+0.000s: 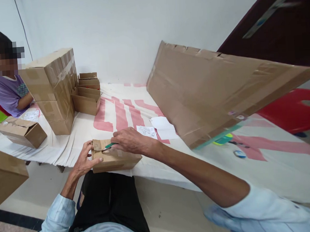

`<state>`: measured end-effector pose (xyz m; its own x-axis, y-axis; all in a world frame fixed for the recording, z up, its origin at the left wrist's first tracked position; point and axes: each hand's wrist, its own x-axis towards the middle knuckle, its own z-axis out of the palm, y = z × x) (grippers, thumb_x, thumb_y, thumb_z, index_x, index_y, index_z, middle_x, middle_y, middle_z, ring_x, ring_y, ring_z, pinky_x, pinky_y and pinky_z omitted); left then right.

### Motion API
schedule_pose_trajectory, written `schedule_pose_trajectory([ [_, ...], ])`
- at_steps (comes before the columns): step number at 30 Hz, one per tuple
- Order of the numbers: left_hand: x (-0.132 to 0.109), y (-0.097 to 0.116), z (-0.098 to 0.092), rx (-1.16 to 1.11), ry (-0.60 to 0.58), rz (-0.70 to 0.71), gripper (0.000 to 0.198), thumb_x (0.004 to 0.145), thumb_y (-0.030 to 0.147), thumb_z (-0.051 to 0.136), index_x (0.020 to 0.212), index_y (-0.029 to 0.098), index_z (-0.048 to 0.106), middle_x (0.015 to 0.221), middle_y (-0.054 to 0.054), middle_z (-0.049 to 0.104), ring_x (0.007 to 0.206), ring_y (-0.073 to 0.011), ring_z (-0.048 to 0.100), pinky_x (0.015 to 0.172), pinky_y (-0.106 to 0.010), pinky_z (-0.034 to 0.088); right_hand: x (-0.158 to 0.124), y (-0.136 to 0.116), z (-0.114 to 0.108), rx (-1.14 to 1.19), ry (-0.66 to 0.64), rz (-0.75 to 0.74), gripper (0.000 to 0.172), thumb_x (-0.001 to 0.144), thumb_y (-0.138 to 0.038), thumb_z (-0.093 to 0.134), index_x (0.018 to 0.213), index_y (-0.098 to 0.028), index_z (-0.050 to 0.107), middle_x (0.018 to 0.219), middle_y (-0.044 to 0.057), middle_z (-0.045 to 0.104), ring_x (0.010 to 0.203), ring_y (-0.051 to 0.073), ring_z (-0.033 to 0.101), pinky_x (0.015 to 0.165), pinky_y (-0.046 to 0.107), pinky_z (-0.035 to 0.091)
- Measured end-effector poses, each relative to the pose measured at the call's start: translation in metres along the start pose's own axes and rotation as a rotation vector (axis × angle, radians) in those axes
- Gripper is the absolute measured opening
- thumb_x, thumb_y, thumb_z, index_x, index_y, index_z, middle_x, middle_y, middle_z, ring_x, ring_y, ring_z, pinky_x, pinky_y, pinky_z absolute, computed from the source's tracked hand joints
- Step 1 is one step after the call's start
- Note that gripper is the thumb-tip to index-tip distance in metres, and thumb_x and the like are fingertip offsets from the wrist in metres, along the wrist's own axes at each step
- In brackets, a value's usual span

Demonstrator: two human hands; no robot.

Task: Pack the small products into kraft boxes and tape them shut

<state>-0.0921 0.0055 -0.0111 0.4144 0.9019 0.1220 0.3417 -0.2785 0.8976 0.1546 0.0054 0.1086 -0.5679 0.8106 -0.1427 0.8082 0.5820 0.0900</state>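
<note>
A small rectangular box [115, 162] of matte brown cardboard is located at the table's [74, 139] near edge, long axis running left to right. Its left end is clasped by the left hand [84, 160]. A green-handled knife [109, 145], tip pointing left, is pinched in the closed right hand [130, 140].

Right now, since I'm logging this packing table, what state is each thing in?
Small cardboard box: closed, gripped by left hand.
Green-handled tool: held by right hand, tip on the box.
Stacked cartons: taped shut.
Cardboard trays: open-topped.
Large cardboard sheet: flattened, tilted.
</note>
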Motion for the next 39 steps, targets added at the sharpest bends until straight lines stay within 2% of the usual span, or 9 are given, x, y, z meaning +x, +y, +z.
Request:
schedule_pose_trajectory([
  [10,0.005,0.000,-0.002,0.027,-0.010,-0.003,0.038,0.082,0.046,0.080,0.108,0.024,0.064,0.155,-0.011,0.045,0.139,-0.0315,0.052,0.100,-0.043,0.055,0.013,-0.015,-0.024,-0.166,-0.043,-0.073,0.029,0.107,-0.028,0.057,0.105,-0.013,0.080,0.103,0.017,0.080,0.090,0.028,0.076,0.067,0.032,0.048],
  [19,0.004,0.001,-0.003,0.056,-0.007,0.002,0.037,0.081,0.047,0.080,0.105,0.024,0.064,0.156,-0.010,0.047,0.137,-0.0305,0.054,0.100,-0.042,0.056,-0.003,0.001,-0.002,-0.182,-0.081,-0.012,0.026,0.100,-0.008,0.055,0.101,-0.014,0.080,0.100,0.016,0.080,0.087,0.025,0.076,0.065,0.028,0.049],
  [22,0.004,0.000,-0.005,0.059,-0.016,0.002,0.039,0.081,0.048,0.080,0.109,0.025,0.066,0.156,-0.010,0.046,0.137,-0.0308,0.054,0.101,-0.043,0.056,-0.006,0.008,0.005,-0.148,-0.067,-0.025,0.023,0.099,-0.011,0.057,0.100,-0.014,0.080,0.101,0.016,0.080,0.088,0.026,0.076,0.065,0.030,0.048],
  [25,0.004,0.000,-0.006,0.064,-0.014,0.006,0.040,0.082,0.051,0.080,0.110,0.025,0.068,0.152,-0.010,0.048,0.136,-0.0308,0.055,0.100,-0.042,0.056,-0.017,0.030,0.009,-0.112,-0.030,0.016,0.022,0.101,-0.021,0.060,0.096,-0.015,0.081,0.096,0.016,0.079,0.086,0.026,0.075,0.066,0.031,0.046],
  [29,0.005,0.001,-0.008,0.075,-0.024,0.010,0.044,0.083,0.054,0.080,0.116,0.026,0.070,0.148,-0.010,0.050,0.137,-0.0321,0.054,0.101,-0.042,0.056,-0.064,0.091,0.021,0.015,0.040,0.139,0.030,0.099,-0.034,0.065,0.076,-0.020,0.078,0.079,0.010,0.076,0.074,0.024,0.070,0.065,0.031,0.042],
  [31,0.007,0.002,-0.009,0.090,-0.040,0.021,0.047,0.084,0.055,0.079,0.123,0.028,0.071,0.148,-0.010,0.050,0.137,-0.0327,0.054,0.102,-0.044,0.056,-0.095,0.117,0.039,0.162,0.177,0.161,0.027,0.099,-0.041,0.064,0.084,-0.024,0.079,0.085,0.007,0.078,0.076,0.023,0.070,0.068,0.032,0.044],
  [33,0.009,0.003,-0.010,0.110,-0.065,0.048,0.049,0.084,0.055,0.079,0.126,0.029,0.072,0.149,-0.010,0.051,0.139,-0.0340,0.053,0.107,-0.046,0.054,-0.120,0.126,0.073,0.279,0.397,0.272,0.031,0.103,-0.046,0.056,0.102,-0.026,0.079,0.102,0.007,0.080,0.086,0.025,0.072,0.074,0.035,0.049],
  [36,0.014,0.004,-0.014,0.136,-0.108,0.116,0.051,0.083,0.056,0.082,0.125,0.028,0.075,0.154,-0.011,0.048,0.148,-0.0377,0.046,0.122,-0.051,0.044,-0.141,0.111,0.153,0.429,0.590,0.465,0.039,0.105,-0.046,0.047,0.117,-0.021,0.074,0.112,0.012,0.078,0.095,0.027,0.073,0.080,0.038,0.054],
  [39,0.019,0.006,-0.019,0.172,-0.162,0.139,0.055,0.081,0.059,0.083,0.124,0.026,0.077,0.161,-0.013,0.041,0.155,-0.0411,0.038,0.129,-0.055,0.033,-0.145,0.088,0.234,0.449,0.589,0.603,0.041,0.102,-0.050,0.047,0.108,-0.019,0.073,0.101,0.014,0.076,0.094,0.030,0.071,0.082,0.042,0.057],
])
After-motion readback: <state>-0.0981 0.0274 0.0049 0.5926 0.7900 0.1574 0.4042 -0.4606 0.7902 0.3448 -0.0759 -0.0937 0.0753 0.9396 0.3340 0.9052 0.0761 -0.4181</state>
